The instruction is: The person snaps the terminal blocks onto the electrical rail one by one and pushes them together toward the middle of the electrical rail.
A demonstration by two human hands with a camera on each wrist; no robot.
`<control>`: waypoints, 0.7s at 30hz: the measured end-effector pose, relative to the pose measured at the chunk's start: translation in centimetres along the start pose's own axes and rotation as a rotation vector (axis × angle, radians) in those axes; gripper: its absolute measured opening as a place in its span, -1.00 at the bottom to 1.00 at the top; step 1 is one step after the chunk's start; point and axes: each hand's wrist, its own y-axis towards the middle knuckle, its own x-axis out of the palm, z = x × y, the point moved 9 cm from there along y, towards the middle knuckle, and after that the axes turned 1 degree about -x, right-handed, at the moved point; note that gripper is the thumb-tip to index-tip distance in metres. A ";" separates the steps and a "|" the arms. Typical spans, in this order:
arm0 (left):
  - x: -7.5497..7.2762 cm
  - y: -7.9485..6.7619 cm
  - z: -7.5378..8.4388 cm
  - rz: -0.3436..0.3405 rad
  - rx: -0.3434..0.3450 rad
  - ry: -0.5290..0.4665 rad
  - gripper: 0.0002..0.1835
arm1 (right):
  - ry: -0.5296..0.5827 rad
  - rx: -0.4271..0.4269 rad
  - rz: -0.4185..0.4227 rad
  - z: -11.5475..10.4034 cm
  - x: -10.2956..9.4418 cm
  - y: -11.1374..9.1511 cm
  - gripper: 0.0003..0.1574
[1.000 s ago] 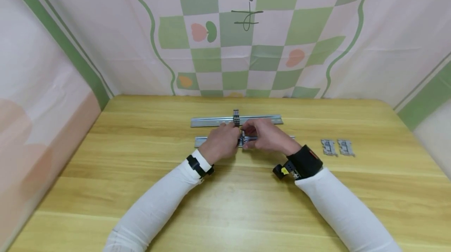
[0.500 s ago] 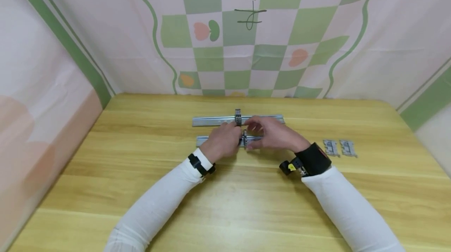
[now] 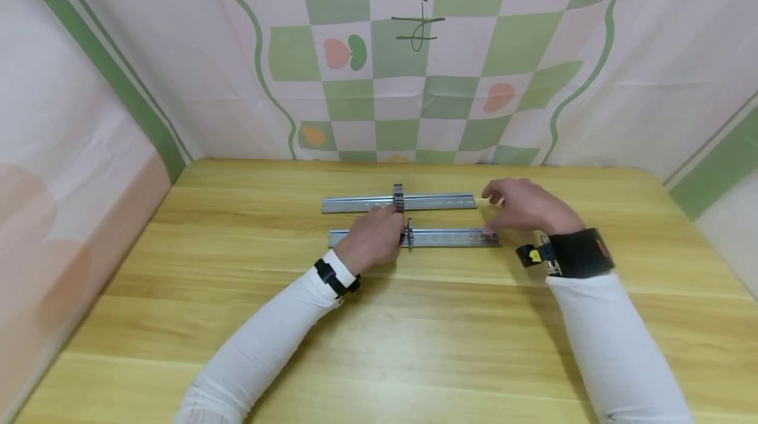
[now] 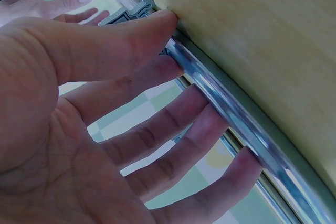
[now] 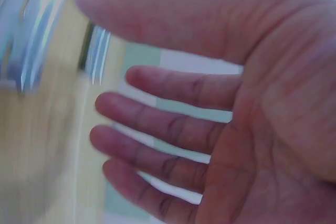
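Fingers [image 4: 152, 129] of the left hand [image 3: 372, 239] pinch across the lower rail [image 3: 450, 238], a long, shiny metal strip in the middle of the frame. Just beside them, a thin gray block [image 3: 410, 234] with a bumpy edge stands up on that rail. The right hand [image 3: 524, 208], right of the middle, has its fingers spread and softly bent near the strip's right end; I cannot tell if its thumb touches. Above lies the upper rail [image 3: 438, 202], also metal, carrying a ridged gray stack [image 3: 399, 195]. The tabletop [image 3: 379, 332] is smooth, yellow and streaky like wood.
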 end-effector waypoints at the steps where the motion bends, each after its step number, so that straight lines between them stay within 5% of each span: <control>1: 0.0 0.0 0.0 0.000 0.001 0.002 -0.91 | -0.003 0.029 -0.011 0.8 -0.1 -0.3 -0.14; 10: -0.1 -0.1 0.1 -0.003 -0.003 0.007 -0.91 | -0.021 0.188 -0.084 5.7 -0.6 -2.0 0.03; 21: 0.1 0.1 0.1 0.004 -0.001 0.004 -0.94 | 0.014 0.251 -0.181 7.5 -0.3 -3.4 0.03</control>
